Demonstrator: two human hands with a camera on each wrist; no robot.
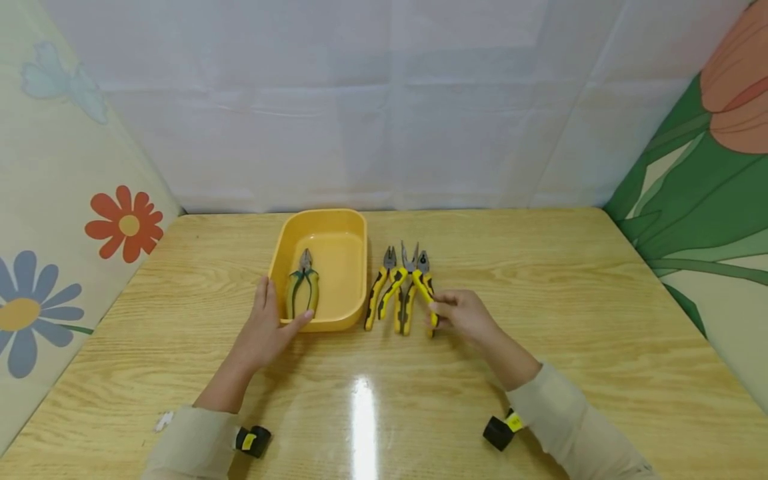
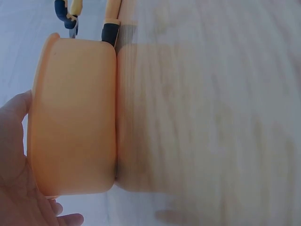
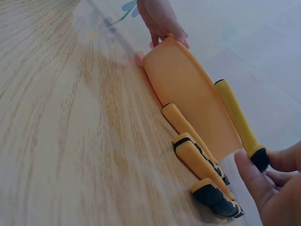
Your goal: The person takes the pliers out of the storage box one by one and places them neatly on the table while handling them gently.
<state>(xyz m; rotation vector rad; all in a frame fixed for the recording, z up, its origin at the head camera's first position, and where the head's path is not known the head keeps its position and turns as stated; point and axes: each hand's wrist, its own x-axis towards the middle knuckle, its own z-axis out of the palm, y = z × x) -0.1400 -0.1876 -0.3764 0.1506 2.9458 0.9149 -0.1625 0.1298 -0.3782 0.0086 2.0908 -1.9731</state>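
Tray [image 1: 339, 277]: we see smooth plastic, softly shiny inside, nearly matt outside.
Pliers in the tray [image 1: 307, 265]: we find metal heads, plastic-looking handles.
Pliers beside the tray [image 1: 411, 265]: we see dull metal and smooth, rubbery-looking handles.
Table [image 1: 570, 287]: we note wood grain, glossy enough for a bright streak.
Backdrop [image 1: 390, 127]: we see creased, matt, cloth-like sheeting.
Sleeves [image 1: 558, 413]: we see matt cloth.

Beige sleeves [image 1: 193, 441], black yellow-labelled wrist cameras [image 1: 498, 433]

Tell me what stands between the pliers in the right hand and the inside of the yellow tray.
The tray's right wall stands in between. Other pliers lie on the table beside it, partly under the held pair.
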